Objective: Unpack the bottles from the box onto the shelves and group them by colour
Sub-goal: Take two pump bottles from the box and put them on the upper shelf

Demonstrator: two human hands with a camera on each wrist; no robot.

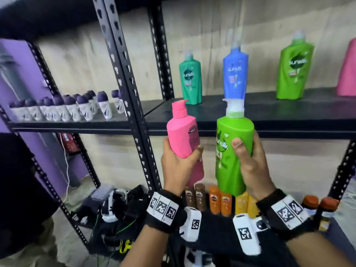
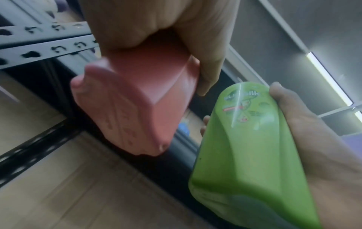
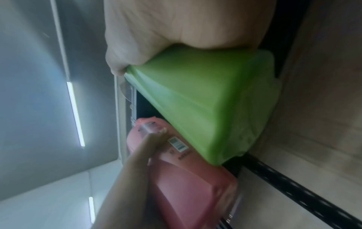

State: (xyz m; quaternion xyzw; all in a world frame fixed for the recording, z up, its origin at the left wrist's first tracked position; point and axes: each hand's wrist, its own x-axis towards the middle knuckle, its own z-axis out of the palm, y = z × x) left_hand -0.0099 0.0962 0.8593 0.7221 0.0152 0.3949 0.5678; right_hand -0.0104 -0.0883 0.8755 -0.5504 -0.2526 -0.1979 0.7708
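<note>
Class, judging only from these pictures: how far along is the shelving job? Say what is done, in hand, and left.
Done: four bottles stand on the upper shelf: teal, blue, lime green, and pink at the frame's edge.
In hand: the left hand grips a pink bottle; the right hand grips a green bottle.
Left: setting each beside its colour match. The box is not visible.

Pink pump bottle [image 1: 184, 139]: upright, slightly tilted, held in front of the shelf [image 1: 289, 114] edge. Lime-green pump bottle [image 1: 234, 151], white pump: upright, just beside it. On the shelf, upright: teal-green bottle [image 1: 190, 81] near left edge, blue bottle [image 1: 235, 74], lime-green bottle [image 1: 293, 70], pink bottle [image 1: 347, 74] at right.
</note>
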